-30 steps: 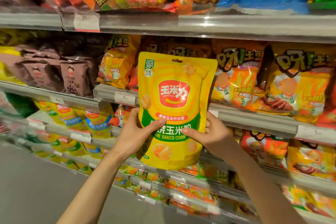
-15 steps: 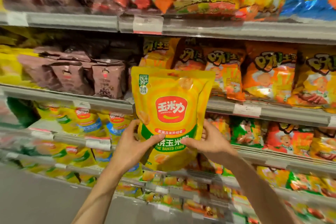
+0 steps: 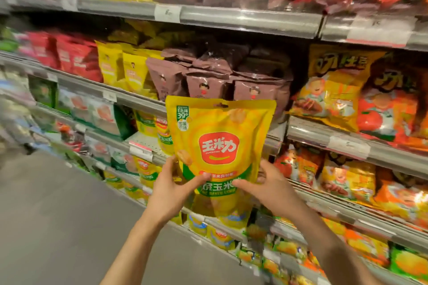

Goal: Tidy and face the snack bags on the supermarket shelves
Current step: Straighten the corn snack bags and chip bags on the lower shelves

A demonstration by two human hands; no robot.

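A yellow baked corn bag (image 3: 220, 136) with a red logo and a green band stands upright in front of the shelves, its front facing me. My left hand (image 3: 172, 188) grips its lower left edge, thumb across the green band. My right hand (image 3: 266, 186) grips its lower right edge the same way. Behind the bag's left side, on the shelf (image 3: 143, 143), stand matching yellow corn bags (image 3: 162, 136), next to a bare patch of shelf.
Brown bags (image 3: 208, 83) fill the shelf above, with yellow bags (image 3: 122, 67) and red bags (image 3: 69, 55) to their left. Orange and yellow chip bags (image 3: 342, 95) are at the right. Grey floor (image 3: 58, 227) lies at the lower left. Price tags line the shelf rails (image 3: 243, 21).
My view and both hands have shifted left along the aisle with the corn bag. The brown bags now sit behind it, and the orange chip bags have slid to the right.
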